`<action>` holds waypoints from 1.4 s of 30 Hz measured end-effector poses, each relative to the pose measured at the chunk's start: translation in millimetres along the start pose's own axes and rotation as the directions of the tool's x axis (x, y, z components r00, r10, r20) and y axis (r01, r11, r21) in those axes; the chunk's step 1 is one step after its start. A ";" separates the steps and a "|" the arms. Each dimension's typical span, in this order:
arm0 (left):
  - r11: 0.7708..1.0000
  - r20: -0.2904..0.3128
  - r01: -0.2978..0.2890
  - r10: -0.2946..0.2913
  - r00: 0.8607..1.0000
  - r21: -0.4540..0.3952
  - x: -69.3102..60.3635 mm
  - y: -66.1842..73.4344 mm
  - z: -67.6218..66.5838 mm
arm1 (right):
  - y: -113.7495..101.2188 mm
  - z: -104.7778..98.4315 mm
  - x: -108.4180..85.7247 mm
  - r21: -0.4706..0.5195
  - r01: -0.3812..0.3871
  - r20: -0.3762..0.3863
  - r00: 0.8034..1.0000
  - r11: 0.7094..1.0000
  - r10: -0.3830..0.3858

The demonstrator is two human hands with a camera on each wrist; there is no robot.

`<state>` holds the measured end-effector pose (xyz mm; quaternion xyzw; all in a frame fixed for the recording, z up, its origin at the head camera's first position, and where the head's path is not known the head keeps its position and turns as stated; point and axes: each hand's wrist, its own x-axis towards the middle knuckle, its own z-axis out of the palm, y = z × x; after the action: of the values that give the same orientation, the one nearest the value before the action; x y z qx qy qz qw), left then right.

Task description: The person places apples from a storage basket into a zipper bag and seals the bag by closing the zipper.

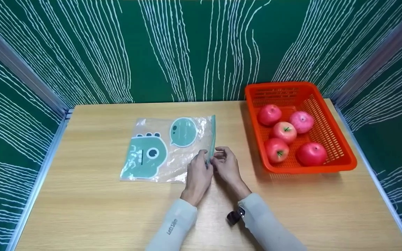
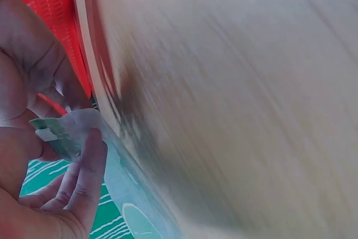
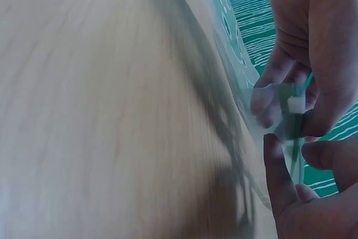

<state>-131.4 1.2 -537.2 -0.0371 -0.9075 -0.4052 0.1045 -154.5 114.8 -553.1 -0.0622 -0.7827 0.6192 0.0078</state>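
A clear zip bag printed with a green dinosaur lies flat on the table, its green zip strip on the right side. My left hand pinches the bag at the near end of that strip. Against the same corner, my right hand has its thumb and bent fingers on either side of the strip. A small white slider shows on the strip between the two hands in the right wrist view. In the left wrist view the corner is lifted off the table. Some fingertips are hidden behind the film.
An orange-red plastic basket stands to the right on the wooden table, holding several red and pink apples. Green panels with white wavy lines enclose the back and sides. A dark device sits at my right wrist.
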 end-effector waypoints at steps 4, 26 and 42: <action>1.000 0.003 0.008 -0.008 1.000 -0.008 0.4 -0.3 -0.3 | 0.4 0.9 2.8 0.031 -0.035 -0.005 0.999 0.999 0.035; 0.983 0.100 0.179 -0.174 0.980 -0.048 26.1 5.9 -17.0 | -0.2 -1.5 -2.0 0.025 -0.005 -0.025 1.000 1.000 0.005; 0.979 -0.042 0.165 -0.171 0.984 -0.122 27.3 8.4 -41.7 | -4.8 -5.1 -4.9 0.138 -0.120 -0.055 0.990 0.983 0.129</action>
<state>-150.2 -24.7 -498.0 0.0440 -0.8788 -0.4663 0.0912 -149.6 118.1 -547.0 -0.1301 -0.7331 0.6676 -0.0020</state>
